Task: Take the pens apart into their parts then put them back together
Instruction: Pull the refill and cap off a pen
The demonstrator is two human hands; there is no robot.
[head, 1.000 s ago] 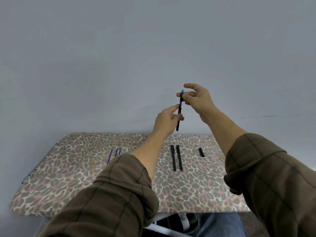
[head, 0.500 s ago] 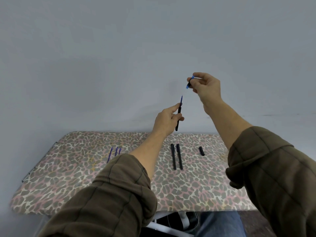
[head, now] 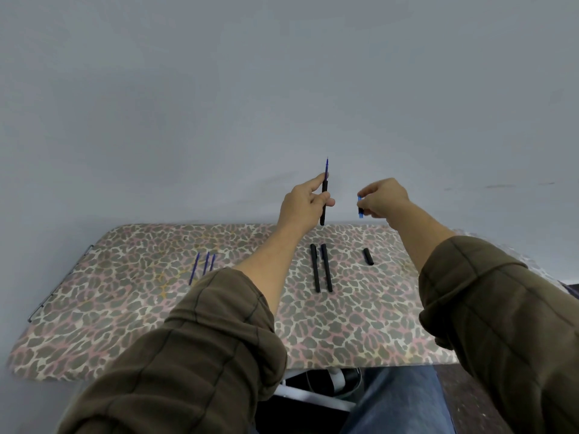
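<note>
Two hands raised above counter (head: 125, 308), apart. Left hand (head: 302, 205) pinches black barrel (head: 323, 208) upright between thumb and fingers, blue refill (head: 326, 166) poking from top; likely kept vertical so refill can be drawn out. Right hand (head: 383, 198) pinches small blue end piece (head: 360, 208), held clear beside barrel. On counter, seemingly sorted by kind: three loose refills (head: 205, 264) left, two black barrels (head: 321, 267) middle, one short black cap (head: 368, 256) right.

Olive-brown sleeves (head: 219, 339), blue jeans (head: 398, 399)

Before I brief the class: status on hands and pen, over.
Left hand grips pen barrel, refill poking out top. Right hand pinches small blue piece. Nothing between them.
</note>
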